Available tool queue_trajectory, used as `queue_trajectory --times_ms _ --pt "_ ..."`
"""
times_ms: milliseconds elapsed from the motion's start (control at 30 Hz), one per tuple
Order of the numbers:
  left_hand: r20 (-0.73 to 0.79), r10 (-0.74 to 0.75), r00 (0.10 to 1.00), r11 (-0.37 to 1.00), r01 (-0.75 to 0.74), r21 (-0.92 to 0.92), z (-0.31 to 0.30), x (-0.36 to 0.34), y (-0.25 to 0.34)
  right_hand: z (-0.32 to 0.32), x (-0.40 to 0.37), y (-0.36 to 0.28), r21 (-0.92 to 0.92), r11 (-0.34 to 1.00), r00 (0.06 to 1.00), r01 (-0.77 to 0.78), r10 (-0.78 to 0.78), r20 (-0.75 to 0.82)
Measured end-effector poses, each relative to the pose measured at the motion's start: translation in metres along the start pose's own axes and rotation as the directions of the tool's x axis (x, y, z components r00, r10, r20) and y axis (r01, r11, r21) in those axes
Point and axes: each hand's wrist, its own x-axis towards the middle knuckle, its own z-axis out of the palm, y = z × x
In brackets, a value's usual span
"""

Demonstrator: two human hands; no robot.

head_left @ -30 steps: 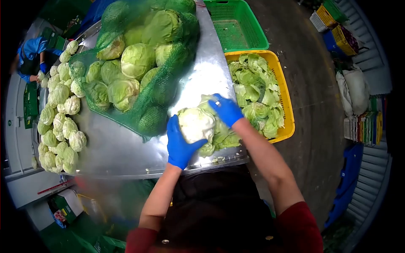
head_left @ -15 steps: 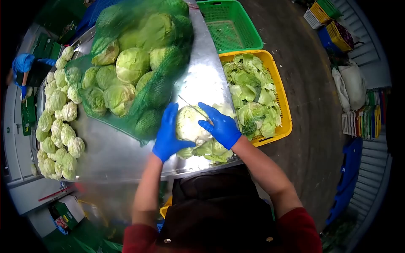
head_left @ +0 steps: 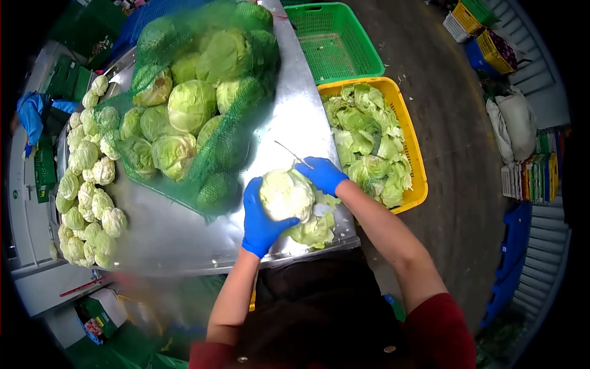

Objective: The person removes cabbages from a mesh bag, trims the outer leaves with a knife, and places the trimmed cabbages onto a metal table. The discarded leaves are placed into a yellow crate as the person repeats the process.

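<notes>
A pale, trimmed cabbage (head_left: pixel 286 195) rests on the metal table near its front edge. My left hand (head_left: pixel 262 221), in a blue glove, grips its left and lower side, thumb across the front. My right hand (head_left: pixel 322 176), also gloved in blue, is closed around a thin knife (head_left: pixel 290 151) just above and right of the cabbage; the blade points up and left. Loose outer leaves (head_left: pixel 314 230) lie beside and below the cabbage. Further up the table, a green net bag (head_left: pixel 212 147) lies open around several cabbages (head_left: pixel 192 106).
Several trimmed cabbages (head_left: pixel 84 155) line the table's left edge. Right of the table stand a yellow crate (head_left: pixel 420 178) full of leaves and a green crate (head_left: pixel 378 61). Another person in blue (head_left: pixel 31 117) is at the far left.
My left hand has moved right and down onto the cabbage's side. My right hand has drawn back from its top with the knife. The other person's posture has shifted.
</notes>
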Motion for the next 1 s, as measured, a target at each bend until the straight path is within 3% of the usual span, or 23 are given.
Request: queue_trajectory --times_ms 33,67,100,133,167,233,267,300,367,400,467,567,700,800,867,933,1000 --pt "0.024 -0.012 1.0 0.998 0.013 -0.063 -0.004 -0.002 -0.004 0.002 -0.014 -0.007 0.06 0.997 0.997 -0.047 0.05 -0.054" --pt "0.043 -0.015 0.999 0.992 0.02 -0.125 -0.009 0.002 -0.008 0.012 -0.012 0.006 -0.016 1.0 0.984 0.026 -0.028 -0.174" --pt "0.102 -0.051 0.993 0.985 0.067 -0.157 -0.014 0.005 -0.015 -0.002 -0.025 -0.01 -0.047 0.999 0.98 -0.005 -0.005 -0.199" --pt "0.164 0.023 0.986 0.996 -0.008 -0.087 -0.02 0.01 -0.018 -0.019 -0.041 -0.031 -0.08 0.996 0.974 -0.036 0.017 -0.224" --pt "0.231 0.092 0.969 0.996 -0.089 -0.023 -0.025 0.018 -0.018 -0.025 -0.048 -0.035 -0.022 0.991 0.937 0.13 -0.13 -0.325" --pt "0.354 0.201 0.913 0.975 -0.221 0.016 -0.03 0.039 -0.007 -0.036 -0.06 -0.061 0.023 0.987 0.984 0.16 -0.158 -0.078" --pt "0.304 0.163 0.939 0.976 -0.199 0.092 -0.035 0.037 0.005 -0.036 -0.064 -0.069 0.05 0.984 0.984 0.171 -0.173 0.048" --pt "0.25 0.132 0.959 0.97 -0.177 0.167 -0.038 0.036 0.017 -0.006 -0.05 -0.039 0.355 0.884 0.952 0.304 -0.289 -0.095" --pt "0.056 0.137 0.989 0.933 -0.148 0.328 -0.037 0.017 0.026 -0.005 -0.044 -0.03 0.254 0.91 0.942 0.329 -0.296 -0.16" --pt "-0.068 0.084 0.994 0.975 -0.068 0.212 -0.035 -0.001 0.025 -0.003 -0.044 -0.029 0.213 0.919 0.937 0.333 -0.296 -0.187" --pt "-0.089 -0.131 0.987 0.991 0.132 0.002 -0.025 -0.031 0.035 -0.002 -0.047 -0.028 0.213 0.937 0.95 0.275 -0.232 -0.208" --pt "-0.116 -0.056 0.992 0.975 0.079 0.206 -0.002 -0.041 0.034 -0.001 -0.044 -0.018 0.265 0.93 0.949 0.254 -0.187 -0.254" --pt "-0.085 -0.074 0.994 0.937 0.098 0.336 0.002 -0.017 0.033 0.0 -0.041 0.008 0.401 0.896 0.95 0.192 -0.067 -0.304" --pt "-0.109 0.106 0.988 0.935 -0.062 0.351 0.005 -0.017 0.052 -0.006 -0.051 0.013 0.487 0.861 0.937 0.149 0.034 -0.348" --pt "-0.078 0.054 0.995 0.972 -0.035 0.233 0.02 -0.005 0.04 -0.004 -0.056 0.014 0.515 0.85 0.907 0.109 0.127 -0.401" --pt "-0.037 0.003 0.999 0.99 0.002 0.143 0.038 0.03 0.024 -0.009 -0.061 0.004 0.611 0.788 0.917 -0.078 0.297 -0.267" --pt "0.028 -0.03 0.999 0.978 0.024 0.207 0.032 0.059 0.034 -0.024 -0.068 -0.007 0.667 0.697 0.896 -0.262 0.433 -0.1"
